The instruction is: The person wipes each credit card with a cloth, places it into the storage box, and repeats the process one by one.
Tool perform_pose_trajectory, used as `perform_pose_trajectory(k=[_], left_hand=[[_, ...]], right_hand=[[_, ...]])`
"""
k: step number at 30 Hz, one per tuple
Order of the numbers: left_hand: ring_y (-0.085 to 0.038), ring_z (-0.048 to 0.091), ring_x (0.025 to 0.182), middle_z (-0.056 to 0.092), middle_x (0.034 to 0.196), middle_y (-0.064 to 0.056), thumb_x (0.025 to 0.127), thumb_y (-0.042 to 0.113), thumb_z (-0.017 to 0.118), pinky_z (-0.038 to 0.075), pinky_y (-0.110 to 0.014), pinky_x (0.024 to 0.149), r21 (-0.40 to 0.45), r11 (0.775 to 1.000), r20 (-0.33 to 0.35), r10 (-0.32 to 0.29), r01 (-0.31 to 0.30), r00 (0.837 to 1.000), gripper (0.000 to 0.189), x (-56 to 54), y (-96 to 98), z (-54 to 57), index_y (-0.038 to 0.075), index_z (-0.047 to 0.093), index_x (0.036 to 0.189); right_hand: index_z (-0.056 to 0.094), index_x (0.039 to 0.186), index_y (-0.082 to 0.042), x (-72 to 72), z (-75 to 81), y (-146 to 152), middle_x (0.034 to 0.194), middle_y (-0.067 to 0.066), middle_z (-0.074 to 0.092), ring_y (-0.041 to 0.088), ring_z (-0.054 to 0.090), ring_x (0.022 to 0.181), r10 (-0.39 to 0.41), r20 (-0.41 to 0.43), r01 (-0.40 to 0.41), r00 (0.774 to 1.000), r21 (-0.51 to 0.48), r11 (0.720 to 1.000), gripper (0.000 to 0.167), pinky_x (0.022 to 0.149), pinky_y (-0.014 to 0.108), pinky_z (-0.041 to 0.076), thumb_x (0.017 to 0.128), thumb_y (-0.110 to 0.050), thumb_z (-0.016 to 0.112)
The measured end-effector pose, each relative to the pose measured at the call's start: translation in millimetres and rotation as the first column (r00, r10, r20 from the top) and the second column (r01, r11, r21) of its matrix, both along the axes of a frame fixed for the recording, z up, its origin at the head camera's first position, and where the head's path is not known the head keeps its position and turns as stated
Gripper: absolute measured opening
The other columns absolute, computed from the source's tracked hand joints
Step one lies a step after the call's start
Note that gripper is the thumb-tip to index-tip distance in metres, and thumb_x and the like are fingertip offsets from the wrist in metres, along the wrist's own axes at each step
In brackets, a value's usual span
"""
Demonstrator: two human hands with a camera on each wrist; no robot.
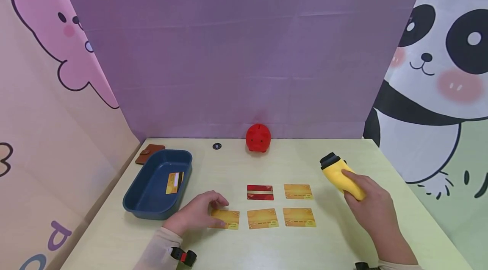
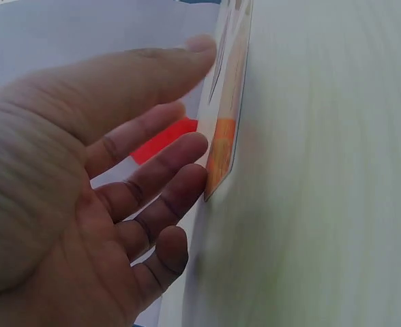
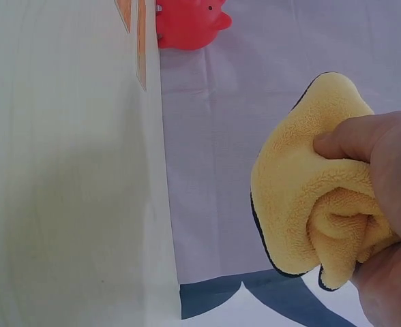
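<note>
My left hand [image 1: 198, 212] is low over the table at the leftmost gold bank card [image 1: 231, 220]. Its thumb overlaps the card's near part and the other fingers reach past its far left corner. In the left wrist view the thumb and loosely bent fingers [image 2: 175, 184] stand apart, fingertips right at the card's edge [image 2: 221, 153]. My right hand [image 1: 375, 204] grips a folded yellow cloth [image 1: 340, 179] with dark edging, above the right side of the table. The right wrist view shows the thumb pressing into the fluffy cloth [image 3: 289, 170].
Beside the left hand stands a blue tray [image 1: 131, 191] with a striped gold card [image 1: 174, 183] inside. More gold cards [image 1: 263, 218] and a red card [image 1: 260, 192] lie in rows. Farther back are a brown wallet [image 1: 150, 154], a dark round chip [image 1: 217, 146] and a red piggy bank [image 1: 258, 138].
</note>
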State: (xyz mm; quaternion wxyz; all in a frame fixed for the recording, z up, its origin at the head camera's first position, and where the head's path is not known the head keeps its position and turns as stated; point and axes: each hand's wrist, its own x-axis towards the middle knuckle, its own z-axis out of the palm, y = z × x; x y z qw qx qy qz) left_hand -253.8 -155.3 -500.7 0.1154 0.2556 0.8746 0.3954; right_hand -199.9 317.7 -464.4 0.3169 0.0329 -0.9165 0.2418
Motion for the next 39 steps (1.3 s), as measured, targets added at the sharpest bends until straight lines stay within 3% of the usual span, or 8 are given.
perform_pose_trajectory(k=[10, 17, 24, 39], left_hand=[[-0.015, 0.058, 0.104, 0.062, 0.109, 0.009, 0.072, 0.019, 0.099, 0.050, -0.038, 0.102, -0.088, 0.996, -0.040, 0.008, -0.011, 0.999, 0.053, -1.7, -5.8, -4.1, 0.020, 0.072, 0.118], [-0.014, 0.056, 0.101, 0.058, 0.103, 0.007, 0.074, 0.032, 0.098, 0.053, -0.035, 0.096, -0.140, 0.988, -0.080, 0.053, -0.064, 0.995, 0.049, -3.9, -6.3, -6.0, 0.019, 0.073, 0.113], [-0.013, 0.055, 0.100, 0.056, 0.102, 0.009, 0.075, 0.037, 0.097, 0.052, -0.037, 0.096, -0.159, 0.982, -0.069, 0.096, -0.106, 0.993, 0.044, -4.4, -3.7, -7.7, 0.024, 0.071, 0.108], [-0.015, 0.051, 0.102, 0.051, 0.106, 0.006, 0.075, 0.031, 0.097, 0.049, -0.036, 0.095, -0.171, 0.981, -0.064, 0.086, -0.096, 0.994, 0.047, -3.1, -2.3, -8.2, 0.019, 0.066, 0.108]], right_hand=[[0.071, 0.133, -0.015, 1.1, 1.3, -1.6, 0.119, 0.014, 0.072, 0.042, 0.068, 0.104, 0.005, -0.031, -0.005, 1.000, 0.000, 1.000, 0.060, 0.084, 0.059, 0.054, 0.078, 0.005, 0.082], [0.070, 0.136, -0.015, 1.4, 1.8, -3.0, 0.122, 0.016, 0.070, 0.044, 0.066, 0.105, 0.008, 0.005, -0.008, 1.000, -0.007, 1.000, 0.061, 0.086, 0.063, 0.053, 0.079, 0.005, 0.082], [0.071, 0.134, -0.014, 1.5, 1.9, -3.2, 0.120, 0.015, 0.071, 0.043, 0.067, 0.105, 0.012, -0.012, -0.012, 1.000, -0.009, 1.000, 0.060, 0.087, 0.062, 0.054, 0.079, 0.006, 0.082], [0.070, 0.134, -0.015, 2.1, 2.4, -4.4, 0.120, 0.016, 0.071, 0.043, 0.067, 0.104, 0.011, -0.005, -0.011, 1.000, -0.009, 1.000, 0.059, 0.085, 0.061, 0.054, 0.080, 0.005, 0.081]])
